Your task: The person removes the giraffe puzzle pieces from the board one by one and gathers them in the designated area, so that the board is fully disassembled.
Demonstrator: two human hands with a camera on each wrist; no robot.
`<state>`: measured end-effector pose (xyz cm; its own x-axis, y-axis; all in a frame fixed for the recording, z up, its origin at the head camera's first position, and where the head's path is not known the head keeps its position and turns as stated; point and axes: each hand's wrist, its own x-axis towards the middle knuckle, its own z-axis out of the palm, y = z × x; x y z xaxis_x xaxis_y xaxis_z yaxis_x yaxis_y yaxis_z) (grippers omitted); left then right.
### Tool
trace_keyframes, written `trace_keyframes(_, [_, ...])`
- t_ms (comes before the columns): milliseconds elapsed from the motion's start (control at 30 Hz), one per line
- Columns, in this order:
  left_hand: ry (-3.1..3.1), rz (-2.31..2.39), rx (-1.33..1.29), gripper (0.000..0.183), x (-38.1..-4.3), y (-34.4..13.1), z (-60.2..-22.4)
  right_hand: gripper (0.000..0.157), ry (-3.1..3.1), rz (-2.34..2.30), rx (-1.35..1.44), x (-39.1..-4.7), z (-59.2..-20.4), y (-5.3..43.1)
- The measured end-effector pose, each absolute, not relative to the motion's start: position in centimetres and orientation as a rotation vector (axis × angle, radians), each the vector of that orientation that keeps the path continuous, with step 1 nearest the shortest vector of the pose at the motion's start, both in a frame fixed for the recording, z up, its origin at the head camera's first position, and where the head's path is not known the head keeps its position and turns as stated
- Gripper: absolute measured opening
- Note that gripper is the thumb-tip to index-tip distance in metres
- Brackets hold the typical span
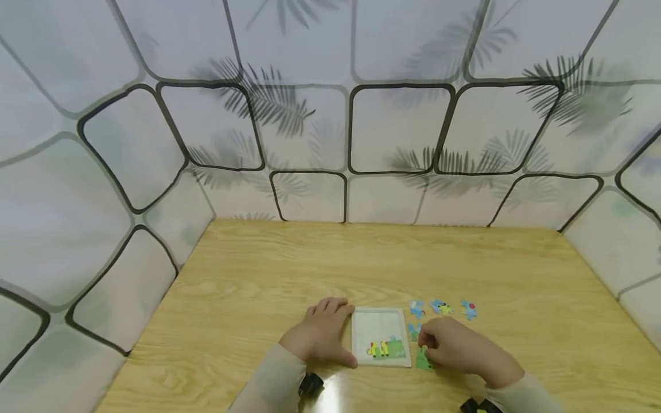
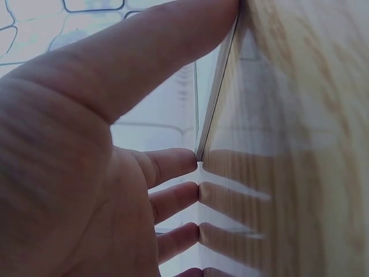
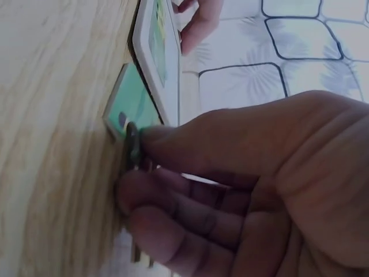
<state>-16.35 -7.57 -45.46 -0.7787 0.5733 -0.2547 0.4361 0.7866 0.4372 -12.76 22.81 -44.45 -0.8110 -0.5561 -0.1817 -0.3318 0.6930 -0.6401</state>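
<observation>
My left hand (image 1: 326,334) rests on the table with its fingers spread. Its thumb and fingertips touch the left side of a shallow white puzzle tray (image 1: 376,321). Along the tray's bottom, joined pieces (image 1: 395,349) show green and yellow. To the right of the tray, my right hand (image 1: 454,347) pinches a small puzzle piece (image 3: 133,144) between thumb and fingers; it appears almost edge-on in the right wrist view, its picture mostly hidden. Just beyond those fingertips lies a green puzzle piece (image 3: 135,101), close to the tray's edge.
Loose blue pieces lie behind my right hand: one (image 1: 416,309) by the tray's corner, a blue and yellow group (image 1: 442,307), and one with a red spot (image 1: 469,310). Another piece (image 1: 414,331) is partly covered. Patterned curtains (image 1: 310,195) border the wooden table (image 1: 268,264).
</observation>
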Motion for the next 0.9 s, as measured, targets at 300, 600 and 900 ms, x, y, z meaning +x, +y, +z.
trace_keyframes(300, [2.589,0.512,0.78,0.105,-16.3,-7.5,-45.6,0.012,2.648,-0.751,-0.735,-12.9,-44.1,19.9])
trace_keyframes(600, [2.617,0.5,0.754,0.107,-16.1,-7.5,-45.2,0.03,2.69,-0.601,-0.898,-12.5,-44.3,15.6])
trace_keyframes(900, [2.64,0.466,0.752,0.105,-16.1,-7.6,-45.0,0.019,2.562,-0.791,-0.838,-13.2,-44.8,15.7])
